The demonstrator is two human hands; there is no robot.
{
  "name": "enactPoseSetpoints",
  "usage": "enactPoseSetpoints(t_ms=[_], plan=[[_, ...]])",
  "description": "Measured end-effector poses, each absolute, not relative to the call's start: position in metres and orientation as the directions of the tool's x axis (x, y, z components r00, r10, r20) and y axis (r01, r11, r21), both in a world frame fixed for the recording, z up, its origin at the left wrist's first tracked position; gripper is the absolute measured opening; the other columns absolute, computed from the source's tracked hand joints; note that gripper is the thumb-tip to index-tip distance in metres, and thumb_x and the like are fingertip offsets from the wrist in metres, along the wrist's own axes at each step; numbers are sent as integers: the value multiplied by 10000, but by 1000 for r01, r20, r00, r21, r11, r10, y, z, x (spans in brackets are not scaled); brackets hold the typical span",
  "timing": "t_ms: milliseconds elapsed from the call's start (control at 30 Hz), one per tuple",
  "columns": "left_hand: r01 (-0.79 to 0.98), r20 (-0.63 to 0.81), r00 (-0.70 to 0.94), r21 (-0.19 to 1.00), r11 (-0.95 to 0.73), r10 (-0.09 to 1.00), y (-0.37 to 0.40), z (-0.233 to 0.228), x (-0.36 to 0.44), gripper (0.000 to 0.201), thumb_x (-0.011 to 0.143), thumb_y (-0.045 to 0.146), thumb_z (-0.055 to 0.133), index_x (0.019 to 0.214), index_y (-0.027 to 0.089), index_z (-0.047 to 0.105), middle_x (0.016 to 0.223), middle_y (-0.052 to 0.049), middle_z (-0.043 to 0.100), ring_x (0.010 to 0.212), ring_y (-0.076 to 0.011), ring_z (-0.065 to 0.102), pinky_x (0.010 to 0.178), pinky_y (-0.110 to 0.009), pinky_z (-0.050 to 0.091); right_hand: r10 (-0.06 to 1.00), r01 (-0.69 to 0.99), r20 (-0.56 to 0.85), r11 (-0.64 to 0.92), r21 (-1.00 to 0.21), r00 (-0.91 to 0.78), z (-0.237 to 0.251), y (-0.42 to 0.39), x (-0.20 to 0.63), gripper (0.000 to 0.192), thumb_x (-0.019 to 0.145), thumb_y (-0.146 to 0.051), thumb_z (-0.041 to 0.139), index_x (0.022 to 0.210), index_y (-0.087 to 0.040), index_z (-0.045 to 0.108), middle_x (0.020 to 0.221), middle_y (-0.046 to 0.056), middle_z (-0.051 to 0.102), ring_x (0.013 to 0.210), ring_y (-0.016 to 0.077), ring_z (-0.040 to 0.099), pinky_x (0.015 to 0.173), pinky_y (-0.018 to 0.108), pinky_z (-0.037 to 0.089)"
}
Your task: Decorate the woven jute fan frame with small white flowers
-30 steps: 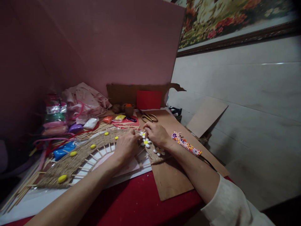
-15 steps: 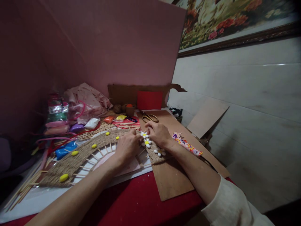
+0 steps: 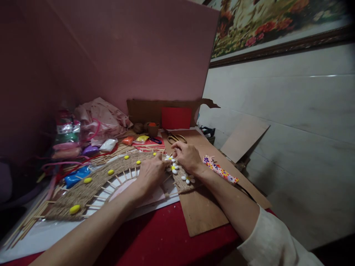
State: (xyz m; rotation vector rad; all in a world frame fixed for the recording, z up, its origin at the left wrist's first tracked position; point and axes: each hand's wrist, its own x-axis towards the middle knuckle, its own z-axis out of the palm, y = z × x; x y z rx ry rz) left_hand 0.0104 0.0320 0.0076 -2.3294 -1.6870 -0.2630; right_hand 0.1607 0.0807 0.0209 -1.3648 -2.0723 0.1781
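Currently your left hand (image 3: 151,171) presses flat on the jute arch (image 3: 97,181), right hand (image 3: 187,157) pinching at the white flower (image 3: 169,159) just between them.

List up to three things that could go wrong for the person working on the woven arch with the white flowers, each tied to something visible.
The left hand and right hand crowd the white flowers; a petal might get squashed or knocked loose. The wrists rest on the woven arch, so its protruding sticks could bend or snap. The scissors lie just behind the right hand, where a blind reach back might catch them.
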Motion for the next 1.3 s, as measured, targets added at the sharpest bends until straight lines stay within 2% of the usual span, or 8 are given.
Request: enactPoseSetpoints(t_ms=[267,433,567,667,900,1033,1167,1300], plan=[[966,361,248,-28,-256,899,33,8,10,341,866,216,415,1025,337,692,900,-54,583,640,-161,550,519,-263,301,859,779,458,443,-443,-228,23,79,161,217,872,-235,445,969,-245,639,752,-10,720,774,165,660,623,241,396],[959,322,281,-57,-278,904,33,6,10,334,870,234,420,987,351,711,895,-55,576,618,-159,547,527,-268,313,863,782,453,437,-444,-225,23,80,160,216,873,-232,446,965,-243,641,762,-9,721,778,163,661,632,241,400],[963,353,262,-35,-267,898,33,8,10,346,871,228,414,1029,360,693,904,-46,596,629,-165,567,522,-267,313,863,778,452,439,-450,-225,23,79,160,214,877,-245,441,966,-249,635,756,-14,721,779,164,663,632,240,399],[979,402,191,-8,-205,896,35,15,6,352,872,241,415,1109,341,656,936,-47,625,654,-181,592,516,-274,319,881,804,425,401,-438,-208,23,81,161,230,891,-261,419,999,-247,622,783,-2,722,794,174,663,630,245,395],[988,452,-51,155,-22,891,40,30,-21,288,869,260,433,991,263,694,988,-41,703,857,-221,633,643,-291,392,951,884,273,249,-395,-146,16,96,169,260,896,-260,394,1056,-238,596,925,53,712,863,213,654,644,272,401],[978,423,-116,209,28,898,40,30,-33,274,869,302,444,969,242,692,930,-55,718,843,-233,635,630,-297,380,959,882,244,238,-407,-146,10,99,171,263,877,-238,411,1053,-222,606,948,85,708,886,239,650,673,296,412],[975,404,-117,222,26,907,39,27,-33,260,874,290,442,938,240,688,905,-46,713,811,-210,629,619,-280,364,959,855,220,262,-448,-178,6,101,170,249,828,-184,466,1020,-211,622,991,81,703,913,222,643,711,286,424],[983,405,40,149,-109,913,39,20,-28,270,886,268,419,957,249,679,934,-42,671,751,-172,600,600,-261,357,959,804,219,273,-529,-182,3,105,170,246,813,-153,478,1005,-190,628,1012,66,698,909,183,637,751,261,435]])
